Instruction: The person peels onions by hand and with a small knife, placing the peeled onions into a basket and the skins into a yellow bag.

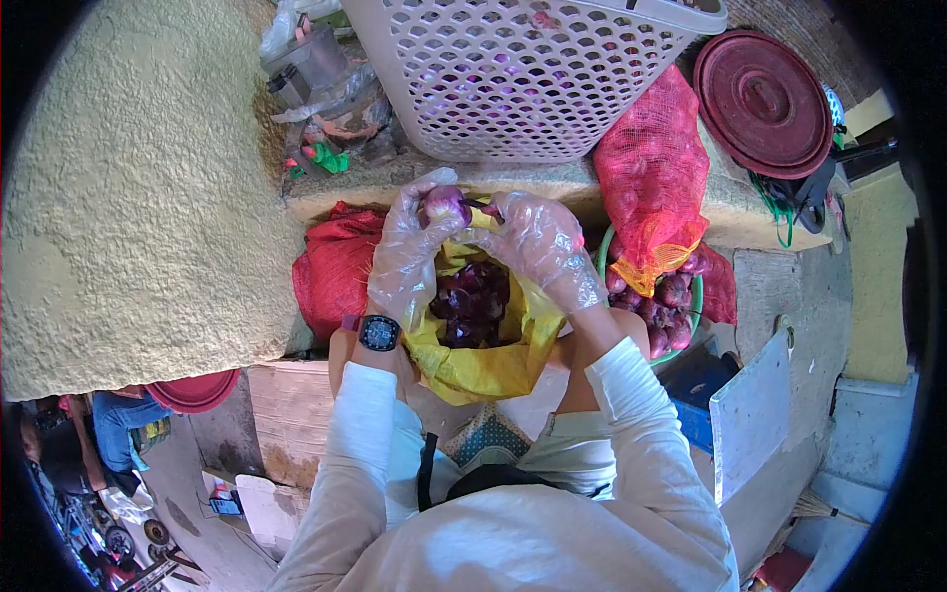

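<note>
A peeled-looking purple onion (446,207) is held in my left hand (406,232), which wears a clear plastic glove and has its fingers wrapped round it. My right hand (541,242), gloved the same way, is closed on a thin dark tool (480,204) that looks like a small knife, its end close to the onion. Both hands are over the far rim of a yellow sack (464,373), set between my knees. Dark purple onion skins (472,306) lie inside the sack.
Beyond my hands, a white perforated basket (513,128) stands on a ledge with purple onions inside. To the right, a red mesh sack (651,168) leans over a green-rimmed tub of red onions (671,321). A red sack (335,266) lies left, beside a rough wall (138,197).
</note>
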### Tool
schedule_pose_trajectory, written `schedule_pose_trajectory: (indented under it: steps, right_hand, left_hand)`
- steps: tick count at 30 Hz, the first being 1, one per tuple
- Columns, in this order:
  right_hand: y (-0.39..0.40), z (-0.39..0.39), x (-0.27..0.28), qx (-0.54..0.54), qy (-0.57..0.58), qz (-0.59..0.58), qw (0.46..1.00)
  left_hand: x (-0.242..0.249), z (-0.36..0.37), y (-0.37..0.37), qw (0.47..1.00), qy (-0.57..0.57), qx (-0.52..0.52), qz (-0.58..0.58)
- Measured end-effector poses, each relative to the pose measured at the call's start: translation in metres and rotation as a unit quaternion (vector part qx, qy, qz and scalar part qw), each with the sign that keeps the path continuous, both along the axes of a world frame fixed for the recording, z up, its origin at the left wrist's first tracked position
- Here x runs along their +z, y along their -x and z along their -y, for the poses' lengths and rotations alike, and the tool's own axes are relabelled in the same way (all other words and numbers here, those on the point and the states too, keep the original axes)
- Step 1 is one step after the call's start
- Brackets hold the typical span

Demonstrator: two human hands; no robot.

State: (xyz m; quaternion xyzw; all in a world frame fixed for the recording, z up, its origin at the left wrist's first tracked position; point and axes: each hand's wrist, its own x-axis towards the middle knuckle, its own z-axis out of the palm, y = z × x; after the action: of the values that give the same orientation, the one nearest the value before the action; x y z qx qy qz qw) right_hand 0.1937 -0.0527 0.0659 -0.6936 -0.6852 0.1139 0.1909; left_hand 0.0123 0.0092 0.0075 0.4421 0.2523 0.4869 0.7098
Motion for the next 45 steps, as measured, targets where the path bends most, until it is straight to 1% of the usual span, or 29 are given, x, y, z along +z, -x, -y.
schedule_pose_trajectory:
  steps: [4,7,9,10,12,13,15,16,18,22,24,28,30,31,33,35,37,39,40,41,42,43,45]
  right_hand:
    - [0.001,0.0,-0.002,-0.019,-0.007,-0.005,1.0]
    - [-0.001,0.0,-0.001,-0.017,-0.034,-0.017,0.999]
    - [-0.003,-0.001,0.004,-0.032,0.024,-0.013,0.999]
    - [-0.004,0.0,0.005,-0.032,0.023,-0.013,0.999]
    - [-0.007,0.002,0.005,-0.025,-0.02,-0.094,0.995]
    - [-0.007,0.001,0.006,-0.025,-0.019,-0.094,0.995]
    - [-0.006,-0.002,0.006,-0.077,0.026,-0.22,0.972]
    - [-0.004,-0.002,0.005,-0.077,0.026,-0.221,0.972]
    - [0.001,-0.001,0.004,-0.099,0.02,-0.308,0.946]
    - [0.005,-0.001,0.006,-0.093,0.042,-0.266,0.959]
    - [0.006,-0.003,0.001,-0.092,0.037,-0.272,0.957]
    - [0.007,-0.003,0.005,-0.089,0.076,-0.31,0.943]
    - [0.006,-0.004,-0.002,-0.085,0.009,-0.28,0.956]
    - [0.007,-0.005,-0.007,-0.085,0.009,-0.279,0.957]
    - [0.012,-0.008,-0.018,-0.09,-0.044,-0.259,0.961]
    - [0.011,-0.009,-0.022,-0.09,-0.055,-0.266,0.958]
    - [0.014,-0.008,-0.014,-0.088,-0.065,-0.271,0.956]
    - [0.017,-0.006,-0.004,-0.134,-0.008,-0.312,0.941]
    - [0.014,-0.008,-0.015,-0.134,-0.008,-0.312,0.94]
    - [0.01,-0.012,-0.035,-0.145,0.006,-0.331,0.932]
    - [0.009,-0.015,-0.039,-0.155,0.02,-0.35,0.924]
    - [0.007,-0.016,-0.044,-0.155,0.02,-0.35,0.924]
    - [0.005,-0.018,-0.049,-0.199,0.051,-0.417,0.885]
  left_hand:
    - [0.0,0.0,-0.001,1.0,0.003,0.006,-0.006]
    - [0.003,0.001,0.0,1.0,0.018,0.007,0.015]
    - [0.005,0.001,0.001,0.998,0.05,0.014,0.027]
    - [0.005,0.0,0.002,0.998,0.05,0.014,0.026]
    - [0.004,-0.004,0.003,0.999,0.031,0.025,0.01]
    - [0.004,-0.004,0.003,0.999,0.031,0.025,0.01]
    - [0.003,-0.003,0.002,0.999,0.027,0.034,0.014]
    - [0.004,-0.002,0.001,0.999,0.028,0.033,0.013]
    - [0.006,0.001,-0.002,1.0,0.018,0.014,0.014]
    - [0.012,0.006,-0.009,1.0,0.021,0.005,0.0]
    - [0.01,0.007,-0.009,1.0,-0.02,0.007,-0.013]
    - [0.006,0.008,-0.008,1.0,-0.026,0.013,-0.012]
    - [0.008,0.01,-0.006,0.999,-0.035,0.0,-0.016]
    - [0.007,0.01,-0.007,0.999,-0.035,0.0,-0.015]
    - [0.006,0.011,-0.008,0.999,-0.008,0.004,-0.04]
    - [0.005,0.012,-0.009,0.999,-0.016,0.009,-0.043]
    - [0.001,0.011,-0.01,0.999,-0.022,0.014,-0.044]
    - [-0.007,0.008,-0.011,0.999,-0.001,0.02,-0.04]
    - [-0.005,0.008,-0.011,0.999,-0.001,0.02,-0.04]
    - [-0.003,0.009,-0.012,0.999,0.028,0.018,-0.008]
    - [0.001,0.009,-0.012,0.998,0.057,0.015,0.023]
    - [0.004,0.009,-0.012,0.998,0.057,0.015,0.023]
    - [0.01,0.007,-0.01,0.991,0.124,-0.013,0.05]
